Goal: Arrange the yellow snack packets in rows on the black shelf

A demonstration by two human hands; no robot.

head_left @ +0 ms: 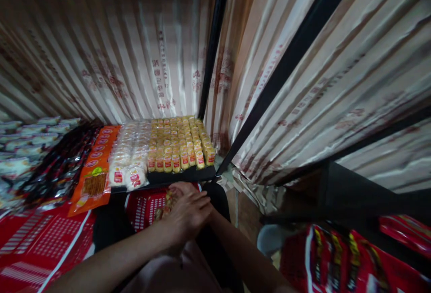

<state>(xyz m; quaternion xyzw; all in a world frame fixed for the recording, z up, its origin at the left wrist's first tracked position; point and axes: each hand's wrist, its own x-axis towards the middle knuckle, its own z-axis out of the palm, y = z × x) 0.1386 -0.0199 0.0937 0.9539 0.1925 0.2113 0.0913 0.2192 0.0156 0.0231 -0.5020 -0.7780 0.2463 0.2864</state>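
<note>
My left hand (188,214) rests over my lap at the lower centre, its fingers bent and crossing my right hand (183,189). The two hands touch and overlap, so whether anything is between them is hidden. Just beyond them, rows of small yellow packets (178,147) with red labels stand on a black surface (188,175). Left of those lie clear-wrapped white round packs (136,177), then an orange bag (97,165) with a brown snack pictured on it. Under my hands, a red basket (144,210) shows between my legs.
Dark glossy packets (63,162) and white packets (28,149) lie at the left, above a red basket (43,243). Black poles (269,91) stand before pleated curtains (161,50). At the lower right, red packages (357,257) sit near a pale round object (269,239).
</note>
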